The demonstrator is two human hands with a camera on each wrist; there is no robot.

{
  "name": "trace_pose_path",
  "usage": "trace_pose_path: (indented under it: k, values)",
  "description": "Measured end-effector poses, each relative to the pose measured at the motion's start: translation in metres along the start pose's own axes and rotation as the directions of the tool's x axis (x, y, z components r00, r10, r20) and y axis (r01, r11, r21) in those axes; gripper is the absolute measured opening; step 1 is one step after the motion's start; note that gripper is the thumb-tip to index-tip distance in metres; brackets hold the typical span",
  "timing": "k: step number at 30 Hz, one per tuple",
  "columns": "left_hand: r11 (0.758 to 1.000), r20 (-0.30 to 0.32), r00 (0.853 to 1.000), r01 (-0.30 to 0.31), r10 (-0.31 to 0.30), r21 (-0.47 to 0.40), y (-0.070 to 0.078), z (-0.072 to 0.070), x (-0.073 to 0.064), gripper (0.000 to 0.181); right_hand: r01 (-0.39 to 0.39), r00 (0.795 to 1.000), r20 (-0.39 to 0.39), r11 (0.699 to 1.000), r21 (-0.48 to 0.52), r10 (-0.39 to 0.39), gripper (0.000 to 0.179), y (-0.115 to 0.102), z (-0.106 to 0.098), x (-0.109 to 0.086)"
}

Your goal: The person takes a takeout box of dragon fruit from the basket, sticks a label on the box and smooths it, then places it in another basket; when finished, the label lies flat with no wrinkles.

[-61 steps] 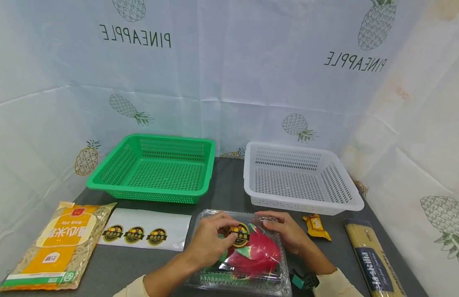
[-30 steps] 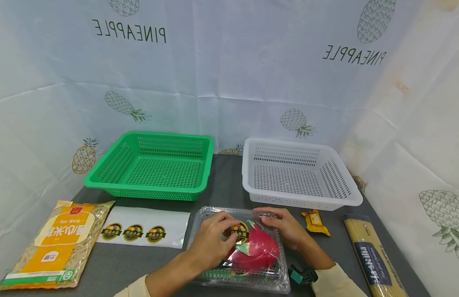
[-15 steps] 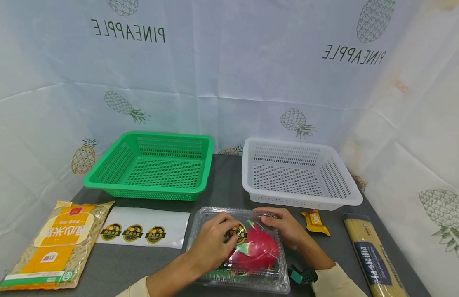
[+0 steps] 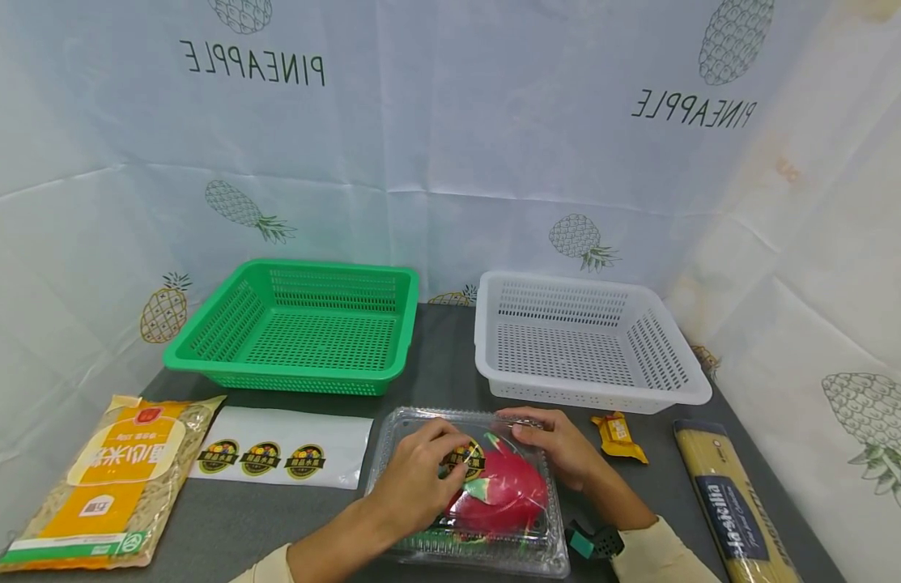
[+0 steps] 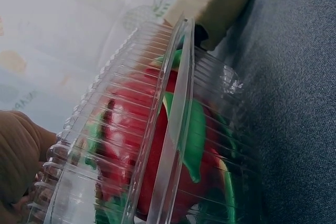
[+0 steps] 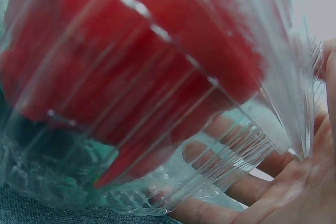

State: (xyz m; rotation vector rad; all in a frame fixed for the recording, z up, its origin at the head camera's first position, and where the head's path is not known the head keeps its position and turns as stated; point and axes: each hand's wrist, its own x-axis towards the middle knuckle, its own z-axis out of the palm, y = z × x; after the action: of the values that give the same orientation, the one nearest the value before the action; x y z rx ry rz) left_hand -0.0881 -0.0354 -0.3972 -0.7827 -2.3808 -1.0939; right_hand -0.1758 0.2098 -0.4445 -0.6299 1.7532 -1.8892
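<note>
A clear plastic clamshell box [image 4: 486, 559] stands near the front of the table with a red dragon fruit [image 4: 514, 494] inside, its scales green-tipped. Over its lid my left hand [image 4: 414, 474] pinches a round black-and-gold fruit sticker [image 4: 470, 460] between thumb and index finger, close against the plastic. The fingertips cover part of the sticker's left side. My right hand [image 4: 563, 449] holds the box at its far right corner. In the right wrist view, that hand's fingers [image 6: 247, 187] curl round the ribbed box wall [image 6: 231, 150].
A white sheet [image 4: 282, 421] with 3 more stickers lies left of the box, beside a yellow grain bag [image 4: 108, 478]. Behind stand a green basket [image 4: 319, 376] and a white basket [image 4: 588, 393]. At right are a small orange packet [image 4: 619, 437] and a spaghetti pack [image 4: 730, 502].
The sticker has shifted slightly left under my left fingertips. Both hands and the box have stayed nearly in place; the head view has tilted a little since the earliest frame.
</note>
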Motion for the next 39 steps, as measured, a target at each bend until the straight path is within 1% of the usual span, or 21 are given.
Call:
trace_pose_path:
  k: [10, 13, 18, 21, 26, 31, 35, 39]
  values:
    - [0.999, 0.009, 1.000, 0.029, -0.030, 0.027, -0.0002, 0.0010, -0.0005, 0.023, 0.000, 1.000, -0.007, 1.000, -0.006, 0.000, 0.041, 0.0014, 0.0000, -0.0005]
    - [0.998, 0.018, 0.999, 0.039, -0.039, 0.051, -0.0013, 0.0012, -0.0009, 0.023, 0.003, 1.000, -0.008, 1.000, -0.007, -0.003, 0.042, 0.0013, 0.0000, -0.0008]
    - [0.994, 0.016, 0.999, 0.040, -0.042, 0.104, -0.0025, 0.0005, -0.0004, 0.024, 0.003, 1.000, -0.006, 1.000, -0.001, -0.003, 0.042, 0.0014, 0.0000, -0.0010]
    - [0.991, 0.023, 0.998, 0.055, -0.058, 0.124, -0.0027, 0.0000, -0.0001, 0.023, -0.001, 1.000, -0.008, 1.000, 0.000, 0.001, 0.041, 0.0017, -0.0001, -0.0010]
    - [0.985, 0.049, 0.993, 0.096, -0.104, 0.146, -0.0025, -0.0005, 0.0000, 0.024, -0.003, 1.000, -0.017, 1.000, -0.009, 0.002, 0.042, 0.0019, -0.0002, -0.0010]
    - [0.983, 0.059, 0.989, 0.128, -0.136, 0.130, -0.0043, -0.0014, 0.0004, 0.023, 0.007, 1.000, -0.014, 1.000, -0.011, -0.008, 0.042, 0.0018, -0.0001, -0.0010]
    - [0.981, 0.074, 0.983, 0.162, -0.170, 0.110, -0.0051, -0.0024, 0.0015, 0.024, 0.014, 1.000, -0.006, 1.000, -0.002, -0.014, 0.042, 0.0017, -0.0001, -0.0005]
    - [0.978, 0.080, 0.979, 0.179, -0.188, 0.110, -0.0050, -0.0023, 0.0027, 0.024, 0.015, 1.000, 0.000, 1.000, 0.000, -0.015, 0.041, 0.0015, -0.0006, 0.0003]
